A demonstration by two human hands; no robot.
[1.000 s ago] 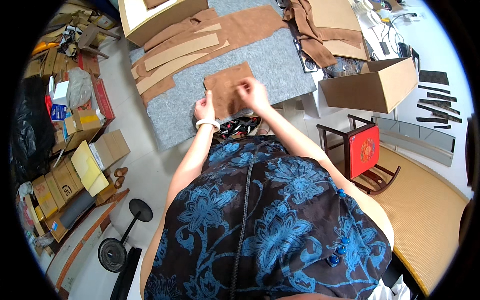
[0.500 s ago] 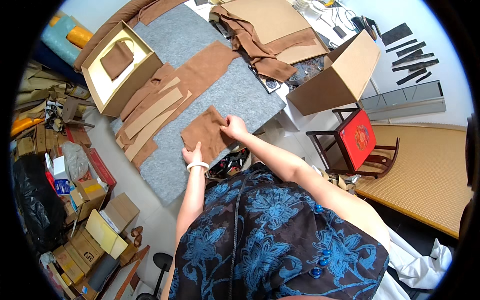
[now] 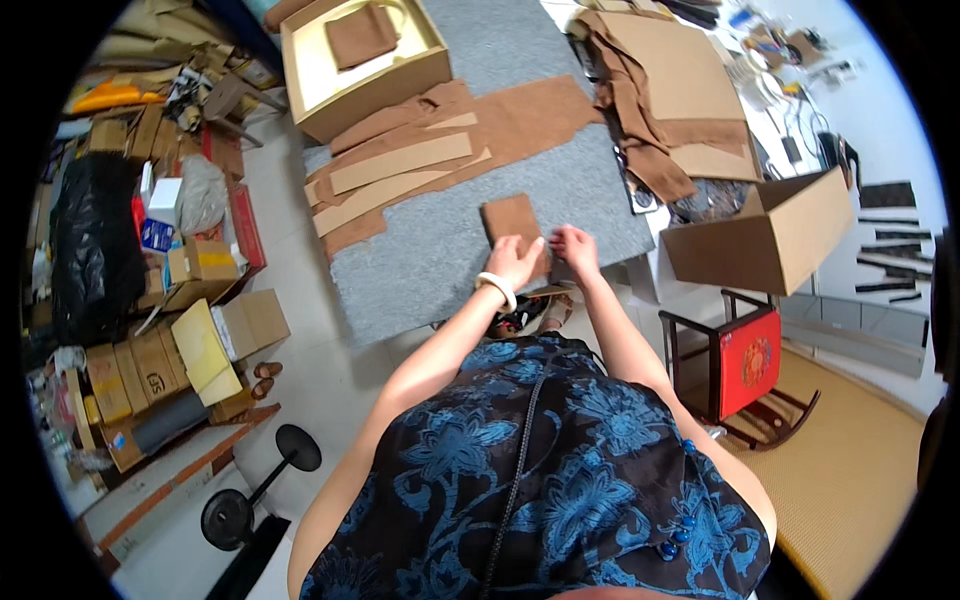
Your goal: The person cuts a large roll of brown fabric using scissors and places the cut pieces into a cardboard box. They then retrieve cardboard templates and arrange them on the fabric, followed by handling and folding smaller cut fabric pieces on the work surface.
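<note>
A brown suede-like piece (image 3: 512, 218), folded into a small rectangle, lies near the front edge of the grey felt-covered table (image 3: 410, 285). Flat on its near part rests my left hand (image 3: 512, 260), fingers stretched out and a white bangle on the wrist. My right hand (image 3: 576, 250) hovers just beside the piece's right edge with its fingers loosely bent and a little apart; I see nothing in it. Farther back lie a large brown hide-like sheet (image 3: 530, 118) and tan strips (image 3: 400, 163).
A cream-lined open box (image 3: 375, 88) at the far left holds a brown pouch-like item (image 3: 362, 38). Brown material drapes over a board (image 3: 690, 85) at the back right. An open cardboard box (image 3: 760, 230) and a red-seated chair (image 3: 748, 360) stand to the right.
The brown piece, held spread between both hands before, is now folded narrower on the table. My right hand has let go of its edge. The view has turned, shifting the table rightward.
</note>
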